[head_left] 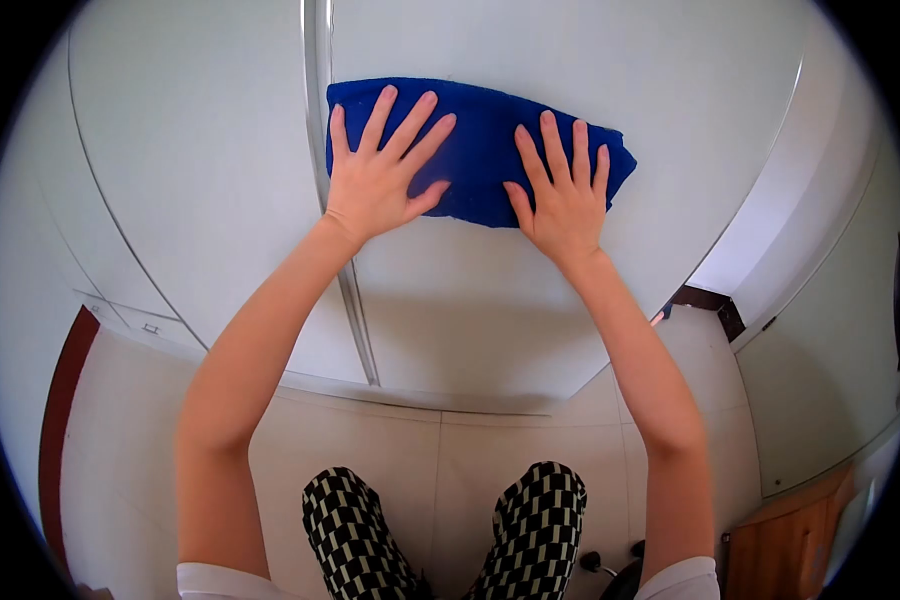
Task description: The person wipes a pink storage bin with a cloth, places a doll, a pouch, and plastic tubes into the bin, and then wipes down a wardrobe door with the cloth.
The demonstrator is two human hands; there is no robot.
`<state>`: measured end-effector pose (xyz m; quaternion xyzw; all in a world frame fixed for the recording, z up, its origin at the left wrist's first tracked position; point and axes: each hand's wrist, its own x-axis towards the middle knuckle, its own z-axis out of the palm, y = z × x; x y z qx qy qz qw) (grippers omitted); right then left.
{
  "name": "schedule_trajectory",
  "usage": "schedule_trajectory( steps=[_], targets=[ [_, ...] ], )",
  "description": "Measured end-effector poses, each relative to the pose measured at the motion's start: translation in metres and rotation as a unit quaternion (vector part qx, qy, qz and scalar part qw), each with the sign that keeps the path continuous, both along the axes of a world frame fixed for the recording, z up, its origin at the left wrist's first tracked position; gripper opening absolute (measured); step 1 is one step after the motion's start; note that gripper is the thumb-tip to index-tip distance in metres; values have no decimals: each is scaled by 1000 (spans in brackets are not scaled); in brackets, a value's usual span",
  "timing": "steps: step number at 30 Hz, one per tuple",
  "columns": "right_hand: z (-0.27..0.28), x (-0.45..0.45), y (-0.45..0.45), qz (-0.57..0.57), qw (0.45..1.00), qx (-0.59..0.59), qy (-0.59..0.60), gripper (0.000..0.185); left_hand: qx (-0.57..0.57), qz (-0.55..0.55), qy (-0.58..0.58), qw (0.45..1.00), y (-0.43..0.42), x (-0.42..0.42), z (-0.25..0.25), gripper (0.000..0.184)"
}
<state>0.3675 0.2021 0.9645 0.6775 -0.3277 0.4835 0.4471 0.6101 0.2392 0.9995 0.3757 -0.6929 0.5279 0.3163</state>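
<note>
A folded blue cloth lies flat against a pale cabinet door. My left hand presses on the cloth's left part with its fingers spread. On the right part of the cloth rests my right hand, its fingers also apart and the palm near the lower edge. Neither hand is closed round the cloth. The cloth's left end reaches the metal strip at the side of the door.
More pale cabinet panels stand at the left, with a small drawer handle low down. Below is a tiled floor. A wooden piece of furniture is at the lower right, near an open-looking pale door.
</note>
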Motion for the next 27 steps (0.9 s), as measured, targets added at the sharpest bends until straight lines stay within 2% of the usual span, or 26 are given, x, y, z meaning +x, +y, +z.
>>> schedule_trajectory(
  steps=[10, 15, 19, 21, 27],
  targets=[
    [-30, 4, -59, -17, 999, 23, 21, 60, 36, 10, -3, 999, -65, 11, -32, 71],
    [-35, 1, -62, -19, 997, 55, 52, 58, 60, 12, 26, 998, -65, 11, -44, 68],
    [-37, 1, -64, -13, 997, 46, 57, 56, 62, 4, 20, 998, -69, 13, -46, 68],
    [-37, 1, -63, -9, 997, 52, 54, 56, 34, 15, -19, 999, -69, 15, -46, 67],
    [-38, 1, -66, 20, 995, 89, 51, 56, 72, 26, -8, 997, -66, 13, -50, 70]
  ],
)
